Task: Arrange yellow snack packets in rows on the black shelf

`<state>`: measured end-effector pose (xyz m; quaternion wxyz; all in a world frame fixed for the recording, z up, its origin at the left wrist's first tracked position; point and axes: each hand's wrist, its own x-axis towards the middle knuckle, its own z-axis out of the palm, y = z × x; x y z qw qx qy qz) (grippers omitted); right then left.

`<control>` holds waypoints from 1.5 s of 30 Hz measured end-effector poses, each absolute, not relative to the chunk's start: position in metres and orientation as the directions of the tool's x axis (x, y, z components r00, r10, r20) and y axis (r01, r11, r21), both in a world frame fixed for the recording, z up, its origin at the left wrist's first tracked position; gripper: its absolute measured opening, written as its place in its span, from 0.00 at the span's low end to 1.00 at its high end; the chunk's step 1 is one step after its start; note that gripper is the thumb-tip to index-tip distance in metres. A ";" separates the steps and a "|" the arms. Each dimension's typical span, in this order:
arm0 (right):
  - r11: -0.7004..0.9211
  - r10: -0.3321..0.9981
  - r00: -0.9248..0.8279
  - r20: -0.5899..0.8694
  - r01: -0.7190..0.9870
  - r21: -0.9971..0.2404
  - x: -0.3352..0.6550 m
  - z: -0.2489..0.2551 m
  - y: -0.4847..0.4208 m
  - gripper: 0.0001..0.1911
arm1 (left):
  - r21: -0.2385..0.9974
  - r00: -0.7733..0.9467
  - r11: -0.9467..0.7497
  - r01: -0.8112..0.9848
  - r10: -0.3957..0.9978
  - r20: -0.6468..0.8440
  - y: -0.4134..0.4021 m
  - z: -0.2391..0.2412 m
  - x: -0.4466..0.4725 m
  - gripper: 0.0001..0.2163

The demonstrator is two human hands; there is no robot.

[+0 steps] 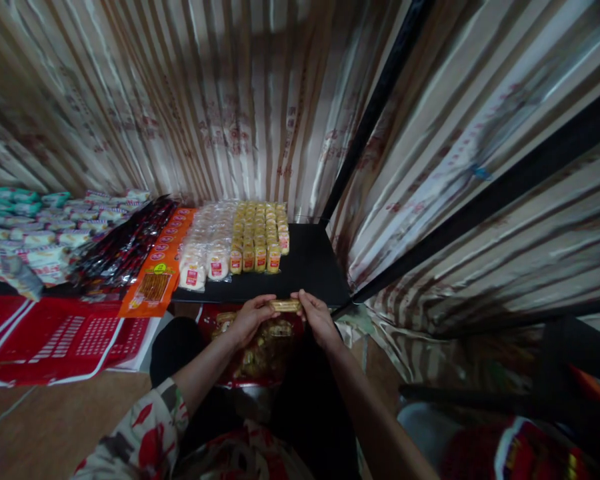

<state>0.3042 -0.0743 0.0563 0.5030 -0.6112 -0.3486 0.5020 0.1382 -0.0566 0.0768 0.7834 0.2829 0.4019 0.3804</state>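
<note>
My left hand and my right hand pinch the two ends of a small yellow wrapped snack pack, held level between them. It hangs just in front of the black shelf's edge. Under my hands, between my knees, a red bag holds many more yellow packs, partly hidden by my arms. Ahead on the shelf stand tight rows of similar yellow packs with red labels. Left of these lie rows of clear packs of round white pieces, also red-labelled.
The black shelf backs onto a striped curtain, with black metal poles at its right. Leftward lie orange packets, dark shiny packets and white packets. A red basket sits on the tiled floor; another red bag is lower right.
</note>
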 end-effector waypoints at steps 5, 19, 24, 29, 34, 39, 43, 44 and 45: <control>-0.253 0.931 0.219 -0.291 -0.185 -0.950 0.315 0.055 -0.074 0.28 | 0.776 0.315 0.530 -0.343 0.843 -0.436 -0.044 0.073 0.148 0.06; -0.147 0.928 0.287 -0.237 -0.302 -0.942 0.322 0.053 -0.075 0.25 | 0.603 0.260 0.672 -0.431 0.732 -0.630 -0.029 0.085 0.176 0.11; -0.097 0.893 0.388 -0.228 -0.329 -0.939 0.326 0.050 -0.064 0.23 | 0.640 0.307 0.637 -0.430 0.770 -0.560 -0.033 0.084 0.185 0.09; -0.089 0.907 0.371 -0.198 -0.290 -0.953 0.325 0.052 -0.056 0.24 | 0.582 0.313 0.619 -0.528 0.779 -0.544 -0.038 0.078 0.203 0.06; -0.026 0.892 0.434 -0.125 -0.226 -0.974 0.336 0.054 -0.034 0.25 | 0.611 0.277 0.634 -0.474 0.766 -0.580 -0.033 0.064 0.218 0.05; -0.011 0.911 0.412 0.012 0.052 -0.999 0.356 0.055 0.007 0.26 | 0.903 0.181 0.417 -0.107 0.901 -0.395 -0.022 0.051 0.220 0.03; 0.027 0.942 0.314 0.121 0.286 -0.958 0.356 0.052 0.037 0.22 | 0.976 0.197 -0.027 0.214 0.980 -0.017 -0.017 0.051 0.218 0.11; 0.042 0.944 0.297 0.144 0.325 -0.945 0.354 0.051 0.044 0.21 | 0.961 0.223 -0.096 0.260 0.974 0.037 -0.016 0.052 0.218 0.14; 0.050 0.945 0.288 0.159 0.352 -0.935 0.351 0.051 0.050 0.21 | 0.945 0.243 -0.136 0.297 0.968 0.063 -0.015 0.052 0.218 0.16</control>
